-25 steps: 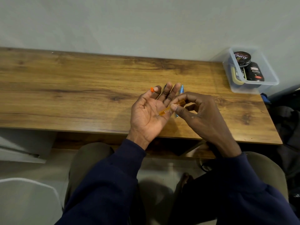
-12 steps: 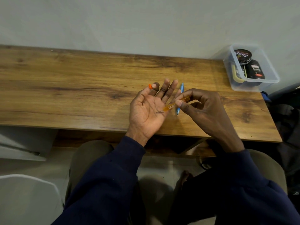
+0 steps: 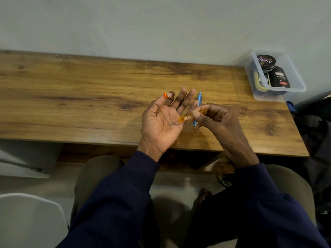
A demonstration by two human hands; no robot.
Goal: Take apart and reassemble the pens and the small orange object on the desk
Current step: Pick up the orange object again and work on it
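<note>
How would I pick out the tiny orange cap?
Start at the long wooden desk and find the left hand, palm up above it. The small orange plastic cap is pinched at its thumb tip, far shorter than the translucent orange case the right hand holds.

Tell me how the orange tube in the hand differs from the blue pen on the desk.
The orange tube is see-through and flat-sided; the blue pen is solid-coloured and rounded. The tube is pinched by the right hand, tilted over the left hand; the pen lies on the desk. The tube is open, its orange cap pinched at the left thumb; the pen is partly hidden. Both are slim.
</note>
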